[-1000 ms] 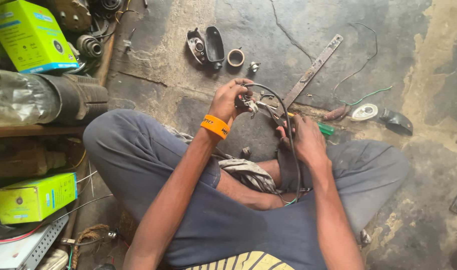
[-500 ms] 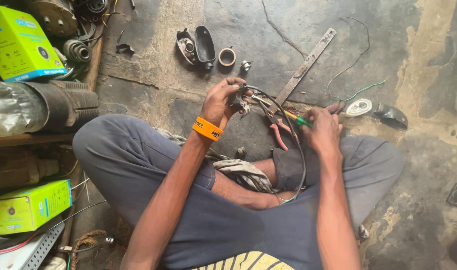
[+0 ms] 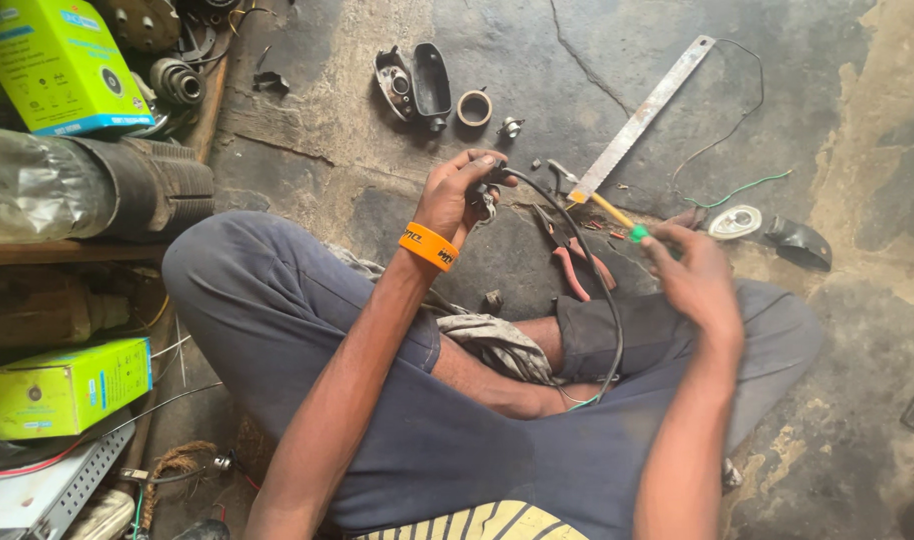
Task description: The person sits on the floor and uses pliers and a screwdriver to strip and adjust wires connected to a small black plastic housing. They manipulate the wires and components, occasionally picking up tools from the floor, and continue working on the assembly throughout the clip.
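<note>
The person sits cross-legged on the concrete floor (image 3: pixel 307 170), so the lap serves as a support and every loose part lies within arm's reach ahead of the knees.

Along the left edge runs a wooden shelf (image 3: pixel 37 252) carrying a ribbed black rubber hose (image 3: pixel 142 190) and a plastic-wrapped bundle (image 3: pixel 27 185). A large green carton (image 3: pixel 62 65) stands above it and a smaller green carton (image 3: pixel 72 385) below, both clear of the working area.

A long flat metal strip (image 3: pixel 642 115) lies diagonally on the floor at upper right, with a thin green wire (image 3: pixel 742 190) trailing just beside it. Red-handled pliers (image 3: pixel 572 262) lie on the floor between the two hands, placed for quick pickup. A crumpled grey rag (image 3: pixel 492 335) rests on the lap.

Further out lie a black housing in two halves (image 3: pixel 415 85), a tan ring (image 3: pixel 474 107) and a small metal fitting (image 3: pixel 511 127), set apart from one another in a loose row.

The left hand (image 3: pixel 457 195), wearing an orange wristband (image 3: pixel 429 246), has its grip closed around a small black electrical component (image 3: pixel 487 190), raised above the floor. A black cable (image 3: pixel 597 290) loops from the component down into the lap, which keeps it slack.

The right hand (image 3: pixel 692 280) pinches the green handle of a yellow-shafted screwdriver (image 3: pixel 612 212), its shaft aimed at the component. The tip is probably short of contact, though the view is too small to confirm.
</note>
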The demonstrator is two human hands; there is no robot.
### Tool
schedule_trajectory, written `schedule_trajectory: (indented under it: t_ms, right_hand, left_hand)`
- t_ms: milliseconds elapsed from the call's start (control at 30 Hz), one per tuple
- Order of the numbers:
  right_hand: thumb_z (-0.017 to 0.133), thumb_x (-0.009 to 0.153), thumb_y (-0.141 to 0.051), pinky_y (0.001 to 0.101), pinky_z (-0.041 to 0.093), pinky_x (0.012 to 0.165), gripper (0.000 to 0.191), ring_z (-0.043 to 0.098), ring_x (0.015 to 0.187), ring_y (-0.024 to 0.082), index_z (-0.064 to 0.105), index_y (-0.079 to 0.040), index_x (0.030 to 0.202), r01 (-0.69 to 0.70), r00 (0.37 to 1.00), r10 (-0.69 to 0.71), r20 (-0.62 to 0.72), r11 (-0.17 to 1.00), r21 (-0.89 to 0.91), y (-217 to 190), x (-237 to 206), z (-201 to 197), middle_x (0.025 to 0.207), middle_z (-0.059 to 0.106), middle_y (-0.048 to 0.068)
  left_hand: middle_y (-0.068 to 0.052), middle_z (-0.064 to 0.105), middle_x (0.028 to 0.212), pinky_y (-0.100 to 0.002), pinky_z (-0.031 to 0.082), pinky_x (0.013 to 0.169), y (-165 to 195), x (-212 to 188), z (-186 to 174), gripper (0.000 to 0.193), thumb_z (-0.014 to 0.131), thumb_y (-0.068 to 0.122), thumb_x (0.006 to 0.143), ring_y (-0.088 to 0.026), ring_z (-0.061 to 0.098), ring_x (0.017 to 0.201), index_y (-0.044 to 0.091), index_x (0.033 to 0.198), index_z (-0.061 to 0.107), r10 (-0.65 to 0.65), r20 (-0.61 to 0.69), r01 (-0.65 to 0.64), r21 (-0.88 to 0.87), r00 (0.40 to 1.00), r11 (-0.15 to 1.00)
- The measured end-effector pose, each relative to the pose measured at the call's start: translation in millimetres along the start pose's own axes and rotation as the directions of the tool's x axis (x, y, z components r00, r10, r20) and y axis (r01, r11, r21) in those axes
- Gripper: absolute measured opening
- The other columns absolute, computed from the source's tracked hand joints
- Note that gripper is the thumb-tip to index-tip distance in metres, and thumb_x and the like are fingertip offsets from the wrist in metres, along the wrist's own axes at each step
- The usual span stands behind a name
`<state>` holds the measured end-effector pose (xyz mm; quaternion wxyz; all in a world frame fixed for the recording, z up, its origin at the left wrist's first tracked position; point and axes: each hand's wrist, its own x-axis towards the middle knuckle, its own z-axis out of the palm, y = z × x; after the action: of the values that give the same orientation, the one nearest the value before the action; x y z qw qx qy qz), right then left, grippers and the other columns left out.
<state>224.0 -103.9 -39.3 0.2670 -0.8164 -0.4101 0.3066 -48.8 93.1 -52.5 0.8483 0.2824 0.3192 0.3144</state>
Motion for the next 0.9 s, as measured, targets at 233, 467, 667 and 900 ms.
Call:
schedule_trajectory:
  t_ms: [233, 467, 667, 900]
  right_hand:
    - [0.07, 0.097, -0.025, 0.0248, 0.045, 0.051, 0.036, 0.061, 0.065, 0.006, 0.071, -0.001, 0.124, -0.115, 0.993, 0.117, -0.006, 0.982, 0.148, -28.0, -24.3, -27.9, 0.082, 0.071, 0.006]
    - [0.072, 0.096, -0.023, 0.0263, 0.048, 0.054, 0.038, 0.061, 0.065, 0.01, 0.072, -0.002, 0.128, -0.282, 0.959, 0.284, -0.022, 0.957, 0.063, -33.4, -84.1, -73.0, 0.088, 0.075, 0.011]
    - [0.068, 0.1, -0.018, 0.0194, 0.048, 0.061, 0.036, 0.058, 0.07, 0.005, 0.069, -0.003, 0.133, -0.032, 0.995, 0.071, -0.071, 0.895, 0.445, -26.1, -97.3, -50.9, 0.091, 0.069, 0.004]
    - [0.068, 0.098, -0.017, 0.017, 0.035, 0.054, 0.037, 0.046, 0.064, 0.0, 0.071, -0.005, 0.133, -0.082, 0.991, 0.014, 0.13, 0.839, 0.538, -59.6, -92.2, 41.0, 0.08, 0.06, -0.005]
  left_hand:
    - [-0.014, 0.074, 0.087, -0.018, 0.041, 0.047, -2.1, 6.8, -11.2, 0.014, 0.067, 0.018, 0.099, -0.006, 0.055, 0.059, 0.005, 0.105, 0.065, 0.074, -0.144, -0.068, 0.044, 0.987, 0.997]
    - [-0.01, 0.069, 0.083, -0.027, 0.057, 0.055, 1.0, 4.2, -5.8, 0.022, 0.066, 0.024, 0.097, -0.014, 0.068, 0.065, 0.004, 0.105, 0.065, -0.003, -0.101, 0.0, -0.023, 0.995, 1.0]
    - [-0.011, 0.072, 0.083, -0.022, 0.043, 0.042, 2.4, 4.4, 0.6, 0.028, 0.07, 0.029, 0.095, -0.009, 0.061, 0.055, 0.004, 0.107, 0.069, -0.027, -0.051, 0.03, 0.072, 0.998, 0.997]
    - [-0.008, 0.071, 0.078, -0.021, 0.039, 0.037, 2.0, 0.8, 0.9, 0.03, 0.069, 0.032, 0.096, -0.009, 0.059, 0.048, 0.003, 0.102, 0.072, -0.033, -0.081, 0.041, 0.09, 0.996, 0.995]
